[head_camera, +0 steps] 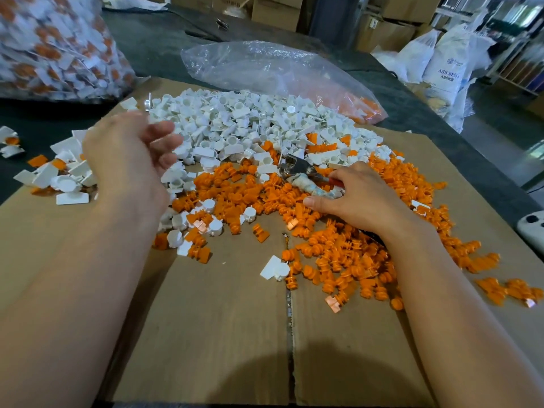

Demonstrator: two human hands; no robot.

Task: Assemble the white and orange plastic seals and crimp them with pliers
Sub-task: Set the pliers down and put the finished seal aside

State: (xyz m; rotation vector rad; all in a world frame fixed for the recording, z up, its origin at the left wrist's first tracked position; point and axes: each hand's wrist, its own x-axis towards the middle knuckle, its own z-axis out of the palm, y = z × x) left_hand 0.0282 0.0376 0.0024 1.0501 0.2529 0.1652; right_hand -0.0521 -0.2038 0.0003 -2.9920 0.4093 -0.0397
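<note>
Left hand (129, 154) raised at centre-left, fingers spread, holding nothing. Right hand (353, 198) wrapped round tape-handled metal pliers (306, 178), centre-right. Loose white plastic seal caps (241, 125) and orange plastic inserts (347, 260) heaped on flattened brown cardboard (206, 334): most still unassembled, I'd say. Finished white-and-orange seals fill clear plastic bag (56, 45), upper left.

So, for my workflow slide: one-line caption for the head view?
Right hand on pliers amid orange pieces; left hand open beside white pieces.
</note>
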